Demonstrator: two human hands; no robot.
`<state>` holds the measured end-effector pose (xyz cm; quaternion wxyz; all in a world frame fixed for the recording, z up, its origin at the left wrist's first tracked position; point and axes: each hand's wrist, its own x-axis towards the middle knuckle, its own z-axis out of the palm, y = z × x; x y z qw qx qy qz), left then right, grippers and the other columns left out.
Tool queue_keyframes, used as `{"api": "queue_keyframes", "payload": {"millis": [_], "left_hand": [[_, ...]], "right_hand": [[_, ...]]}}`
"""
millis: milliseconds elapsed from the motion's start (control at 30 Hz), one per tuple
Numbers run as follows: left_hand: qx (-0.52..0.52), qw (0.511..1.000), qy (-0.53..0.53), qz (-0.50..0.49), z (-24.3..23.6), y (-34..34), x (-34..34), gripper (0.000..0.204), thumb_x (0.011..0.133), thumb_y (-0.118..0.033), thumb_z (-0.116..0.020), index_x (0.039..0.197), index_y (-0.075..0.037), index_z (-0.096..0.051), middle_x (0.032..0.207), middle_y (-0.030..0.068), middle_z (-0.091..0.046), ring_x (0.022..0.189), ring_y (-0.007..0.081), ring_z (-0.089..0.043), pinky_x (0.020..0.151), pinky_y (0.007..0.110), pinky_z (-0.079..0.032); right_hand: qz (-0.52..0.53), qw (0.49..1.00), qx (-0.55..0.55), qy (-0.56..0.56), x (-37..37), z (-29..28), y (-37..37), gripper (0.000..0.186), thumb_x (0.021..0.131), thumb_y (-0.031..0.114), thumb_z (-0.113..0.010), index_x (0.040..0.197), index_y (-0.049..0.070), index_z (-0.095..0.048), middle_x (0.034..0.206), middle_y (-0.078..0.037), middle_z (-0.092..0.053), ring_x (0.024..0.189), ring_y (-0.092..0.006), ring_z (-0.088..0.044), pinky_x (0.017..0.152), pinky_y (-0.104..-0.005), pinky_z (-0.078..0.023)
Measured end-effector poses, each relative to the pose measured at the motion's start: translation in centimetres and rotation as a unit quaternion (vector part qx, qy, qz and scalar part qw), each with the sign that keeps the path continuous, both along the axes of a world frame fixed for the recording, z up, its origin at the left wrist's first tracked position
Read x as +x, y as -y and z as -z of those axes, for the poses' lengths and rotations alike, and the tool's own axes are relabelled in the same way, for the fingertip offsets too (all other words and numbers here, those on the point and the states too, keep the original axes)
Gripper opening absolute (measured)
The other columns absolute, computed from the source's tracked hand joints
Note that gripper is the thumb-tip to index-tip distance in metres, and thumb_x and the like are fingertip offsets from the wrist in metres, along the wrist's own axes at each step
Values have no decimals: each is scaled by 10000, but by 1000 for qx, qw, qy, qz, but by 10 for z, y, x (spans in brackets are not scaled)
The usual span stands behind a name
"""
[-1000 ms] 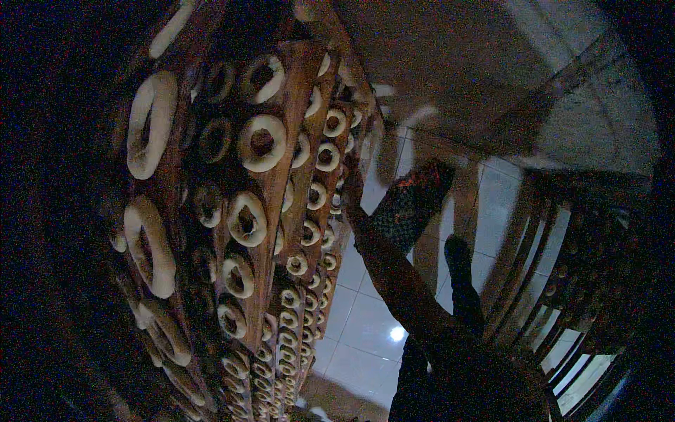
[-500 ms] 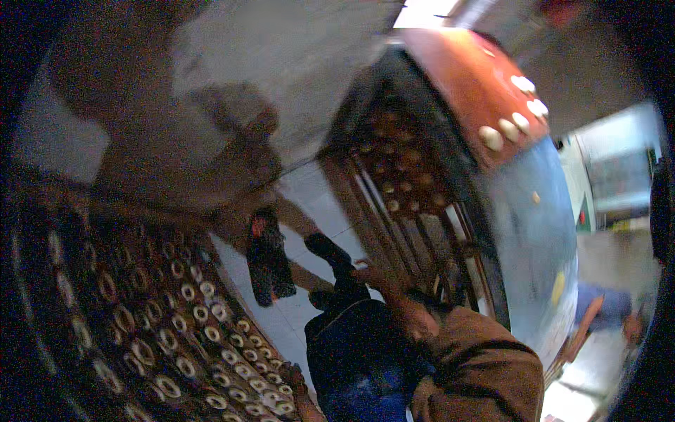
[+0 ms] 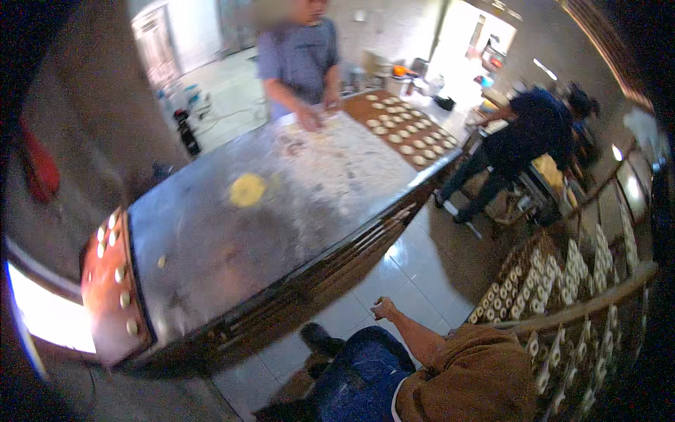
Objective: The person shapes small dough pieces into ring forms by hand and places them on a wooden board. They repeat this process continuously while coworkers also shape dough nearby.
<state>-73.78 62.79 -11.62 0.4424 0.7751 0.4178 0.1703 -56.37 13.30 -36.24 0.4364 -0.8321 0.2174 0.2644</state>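
My right hand [image 3: 383, 308] hangs over the tiled floor at waist height, its forearm coming out of a brown sleeve [image 3: 471, 373]. The fingers look loosely curled in, and nothing shows in them. It touches nothing; the nearest thing is the long edge of a metal-topped worktable [image 3: 204, 281]. My left hand is out of the picture. On the table lie a yellow patch [image 3: 247, 190] and a spread of white flour [image 3: 337, 165]. A brown tray [image 3: 95, 271] with several pale dough pieces sits at its left end.
Across the table, a person in a grey-blue shirt [image 3: 299, 63] has hands near the flour. A tray of dough rounds [image 3: 373, 111] lies at the far end. Another person in dark clothes [image 3: 527, 130] bends at the right. Racks of ring-shaped dough [image 3: 503, 292] stand close on my right.
My view has swung round from the rack and floor to the worktable and room. My left hand has left the picture. My right hand still hangs in front of me.
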Motion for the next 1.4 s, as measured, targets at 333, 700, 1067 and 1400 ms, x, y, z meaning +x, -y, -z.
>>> {"api": "queue_keyframes", "payload": {"millis": [333,700,1067,1400], "left_hand": [[18,979,3,203,-55,179,161,332,957,-321,-540,1025,-14,-646,968,173,-652,935,305,-620,836,408,-467],[30,825,4,564,-84,514,491,364,927,-327,-568,1045,8,-648,997,223,-670,957,365,-645,853,416,-486],[286,804,1,522,-102,640,618,245,922,-169,-493,1073,10,-567,1076,218,-592,1027,404,-585,843,465,-512],[-21,928,-81,363,-147,546,609,281,770,-108,-698,1036,-51,-628,967,183,-647,964,359,-617,872,443,-479]], "right_hand": [[187,962,141,141,85,-45,169,190,901,121,-639,972,-49,-593,672,-140,-648,510,-194,-620,455,-339,-529],[131,881,5,455,350,-252,268,251,889,200,-553,1067,30,-601,1020,-215,-647,969,-390,-619,858,-454,-486],[-247,822,-321,400,489,-307,300,244,860,113,-540,1046,-43,-565,1102,-292,-584,1065,-440,-561,901,-498,-468],[-290,904,42,311,476,-348,248,288,773,210,-790,968,38,-665,915,-157,-699,836,-265,-693,731,-373,-547]]}}
